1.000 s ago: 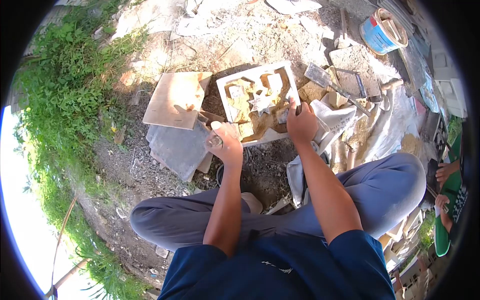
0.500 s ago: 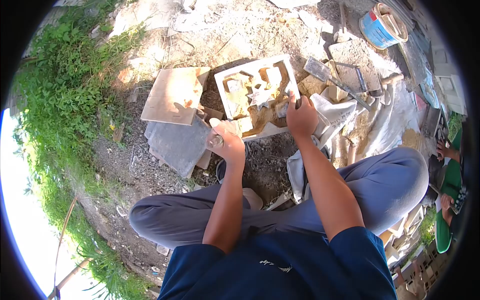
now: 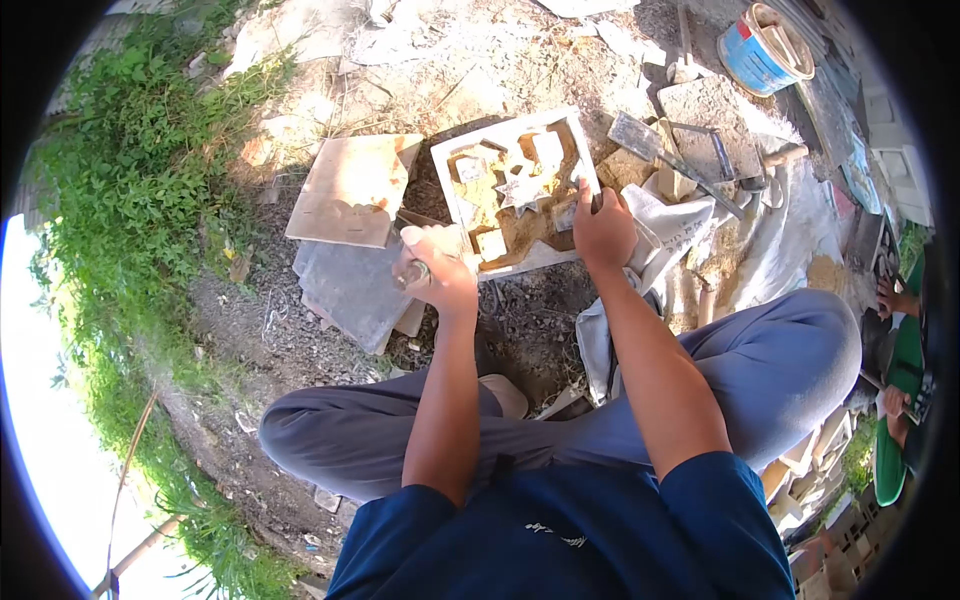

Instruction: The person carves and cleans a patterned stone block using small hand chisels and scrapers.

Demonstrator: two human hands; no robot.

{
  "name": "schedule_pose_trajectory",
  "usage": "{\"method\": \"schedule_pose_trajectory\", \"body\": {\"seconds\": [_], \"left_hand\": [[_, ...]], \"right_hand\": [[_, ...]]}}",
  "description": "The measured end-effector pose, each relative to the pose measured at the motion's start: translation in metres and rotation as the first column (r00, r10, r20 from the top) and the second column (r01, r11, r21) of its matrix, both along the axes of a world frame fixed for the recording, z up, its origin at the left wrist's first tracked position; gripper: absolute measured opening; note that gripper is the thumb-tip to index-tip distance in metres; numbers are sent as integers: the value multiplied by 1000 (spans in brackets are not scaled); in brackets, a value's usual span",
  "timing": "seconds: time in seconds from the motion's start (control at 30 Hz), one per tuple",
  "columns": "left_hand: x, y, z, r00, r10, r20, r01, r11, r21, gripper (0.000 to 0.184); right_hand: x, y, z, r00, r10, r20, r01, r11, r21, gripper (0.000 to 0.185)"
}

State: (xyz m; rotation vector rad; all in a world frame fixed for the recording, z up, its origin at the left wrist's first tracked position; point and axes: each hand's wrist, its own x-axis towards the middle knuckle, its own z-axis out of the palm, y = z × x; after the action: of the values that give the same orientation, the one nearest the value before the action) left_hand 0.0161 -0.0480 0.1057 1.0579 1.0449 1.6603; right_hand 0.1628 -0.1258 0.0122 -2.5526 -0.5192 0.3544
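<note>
A square white-rimmed tray-like slab (image 3: 512,262) is tilted in front of me. Inside it are brownish-yellow sandy hollows, pale blocky shapes and a raised star (image 3: 522,190). My right hand (image 3: 605,232) grips its right edge, thumb on top. At its lower left corner, my left hand (image 3: 443,270) is closed around a small greyish, roundish thing (image 3: 412,272); motion blur and the fingers hide what kind it is. Just left of that hand lie a pale flat board (image 3: 345,190) and a grey slab (image 3: 350,285) beneath it.
To the right are a long metal bar (image 3: 675,165), a dusty slab (image 3: 710,125) and a crumpled white sack (image 3: 775,225). A blue-and-white bucket (image 3: 765,52) stands at the upper right. Green plants (image 3: 150,180) border the left. Another person's hand (image 3: 893,402) shows at the far right.
My left hand has moved slightly left and up, away from the slab's lower corner, with the roundish thing still in it. My right hand keeps its hold on the slab's edge.
</note>
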Motion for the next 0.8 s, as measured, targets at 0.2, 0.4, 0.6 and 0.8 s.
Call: {"method": "schedule_pose_trajectory", "body": {"seconds": [0.2, 0.4, 0.6, 0.8], "left_hand": [[-7, 3, 14, 987, -143, 73, 138, 988, 69, 49], [-12, 3, -10, 997, -71, -31, 73, 997, 34, 32], [1, 36, -17, 976, -88, -201, 71, 993, -90, 46], [-4, 38, 20, 937, -164, -308, 228, 956, 184, 41]], "right_hand": [[3, -1, -3, 1000, -7, -20, 6, 999, -47, 53], [1, 1, -1, 1000, 9, 5, -9, 1000, -9, 52], [1, 1, 0, 999, 4, -46, -5, 999, -33, 51], [-1, -3, -2, 1000, 5, -21, -6, 1000, -11, 50]]}}
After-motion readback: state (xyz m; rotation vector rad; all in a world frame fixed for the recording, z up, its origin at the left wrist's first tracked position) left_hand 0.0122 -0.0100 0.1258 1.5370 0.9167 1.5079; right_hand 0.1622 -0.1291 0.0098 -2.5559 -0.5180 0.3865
